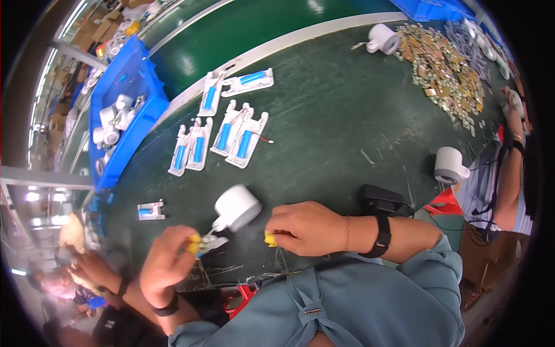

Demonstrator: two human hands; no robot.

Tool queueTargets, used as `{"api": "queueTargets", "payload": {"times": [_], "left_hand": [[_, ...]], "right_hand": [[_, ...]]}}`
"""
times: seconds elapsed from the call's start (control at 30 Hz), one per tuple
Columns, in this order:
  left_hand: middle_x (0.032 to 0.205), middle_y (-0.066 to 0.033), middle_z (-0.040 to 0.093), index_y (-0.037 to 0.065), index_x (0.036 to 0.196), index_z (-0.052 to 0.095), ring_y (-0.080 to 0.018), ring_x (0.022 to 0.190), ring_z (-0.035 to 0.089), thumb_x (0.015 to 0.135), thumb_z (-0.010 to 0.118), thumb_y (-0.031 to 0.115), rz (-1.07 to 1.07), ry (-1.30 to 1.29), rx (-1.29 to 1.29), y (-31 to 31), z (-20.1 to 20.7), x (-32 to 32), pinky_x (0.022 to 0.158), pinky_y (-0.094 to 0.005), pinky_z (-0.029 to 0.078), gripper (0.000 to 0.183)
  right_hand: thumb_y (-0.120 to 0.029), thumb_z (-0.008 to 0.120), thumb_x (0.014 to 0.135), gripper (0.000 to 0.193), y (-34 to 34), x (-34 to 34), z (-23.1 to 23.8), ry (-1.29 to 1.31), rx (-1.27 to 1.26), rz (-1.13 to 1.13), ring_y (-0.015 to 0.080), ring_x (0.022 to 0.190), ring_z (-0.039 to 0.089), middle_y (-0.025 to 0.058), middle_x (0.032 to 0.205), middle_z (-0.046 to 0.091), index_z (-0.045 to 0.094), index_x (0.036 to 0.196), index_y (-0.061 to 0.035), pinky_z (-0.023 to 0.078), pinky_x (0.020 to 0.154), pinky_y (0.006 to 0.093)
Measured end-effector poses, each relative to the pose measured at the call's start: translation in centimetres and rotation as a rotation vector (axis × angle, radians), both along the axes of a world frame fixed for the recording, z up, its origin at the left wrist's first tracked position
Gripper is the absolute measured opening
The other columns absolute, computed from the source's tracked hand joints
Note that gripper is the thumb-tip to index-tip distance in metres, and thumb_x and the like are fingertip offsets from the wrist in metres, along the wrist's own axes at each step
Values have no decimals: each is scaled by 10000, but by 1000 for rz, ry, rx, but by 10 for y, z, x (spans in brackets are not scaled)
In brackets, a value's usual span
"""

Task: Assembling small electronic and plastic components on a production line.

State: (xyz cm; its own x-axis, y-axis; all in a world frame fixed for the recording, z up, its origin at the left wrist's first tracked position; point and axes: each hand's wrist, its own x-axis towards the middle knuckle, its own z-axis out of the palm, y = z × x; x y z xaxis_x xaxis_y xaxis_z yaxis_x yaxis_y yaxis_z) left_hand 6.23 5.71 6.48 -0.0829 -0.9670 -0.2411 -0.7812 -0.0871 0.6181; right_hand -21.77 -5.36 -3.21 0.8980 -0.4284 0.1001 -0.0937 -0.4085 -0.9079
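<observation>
My left hand [167,260] is closed at the near edge of the bench, pinching a small white plastic housing [214,243] with a bit of blue showing. Yellow covers appear on the fingertips. To the right, my right hand [309,228] is held in a pinch with yellow at its fingertips; whatever it grips is too small or hidden to make out. Between the hands, slightly farther off, a white cup-shaped device [236,205] lies tilted on its side. Left of it rests a small white housing with a blue cell [151,211].
Several white housings with blue batteries [245,144] lie at the far left-centre. A blue bin [153,92] holds white devices. Circuit boards [442,69] are heaped at the far right. A black power adapter [381,198] and white cup-shaped device [448,164] stand right. People's hands show at both sides.
</observation>
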Motion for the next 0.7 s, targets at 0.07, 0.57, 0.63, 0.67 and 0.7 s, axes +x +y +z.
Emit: {"api": "queueTargets", "payload": {"times": [0.07, 0.57, 0.63, 0.67, 0.7], "left_hand": [[906, -164, 608, 8, 975, 591, -291, 771, 607, 753, 550, -9, 198, -106, 103, 21, 14, 30, 671, -369, 484, 227], [1147, -196, 584, -7, 1192, 576, -369, 1091, 567, 800, 514, -54, 130, -469, -306, -12, -38, 87, 952, -391, 441, 399], [1023, -169, 618, -27, 1067, 609, -298, 921, 613, 810, 513, -47, 162, -412, -255, -17, -44, 89, 810, -318, 482, 275], [956, -139, 637, -34, 1015, 618, -243, 837, 632, 818, 512, -46, 176, -435, -245, -18, -50, 92, 742, -289, 492, 224], [956, -139, 637, -34, 1015, 618, -243, 837, 632, 818, 512, -46, 146, -413, -261, -25, -46, 78, 742, -289, 492, 224]], "right_hand": [[-125, 583, 854, 105, 1, 1, 1, 14, -5, -35, 279, 777, 615, 74, 868, 603, 640, 925, -71, 493, 674, 381], [-149, 578, 847, 105, -1, 6, -6, -49, 8, -60, 325, 800, 608, 110, 842, 603, 638, 874, -67, 491, 708, 424], [-127, 574, 850, 104, -2, 7, -8, -25, 6, -52, 323, 815, 605, 112, 858, 601, 633, 904, -60, 491, 719, 415], [-104, 570, 852, 112, -2, 8, -8, -27, 22, -9, 322, 830, 602, 113, 875, 598, 628, 933, -52, 491, 730, 405], [-104, 570, 852, 112, -2, 9, -10, -11, 11, -44, 322, 830, 602, 113, 875, 598, 628, 933, -52, 491, 730, 405]]}}
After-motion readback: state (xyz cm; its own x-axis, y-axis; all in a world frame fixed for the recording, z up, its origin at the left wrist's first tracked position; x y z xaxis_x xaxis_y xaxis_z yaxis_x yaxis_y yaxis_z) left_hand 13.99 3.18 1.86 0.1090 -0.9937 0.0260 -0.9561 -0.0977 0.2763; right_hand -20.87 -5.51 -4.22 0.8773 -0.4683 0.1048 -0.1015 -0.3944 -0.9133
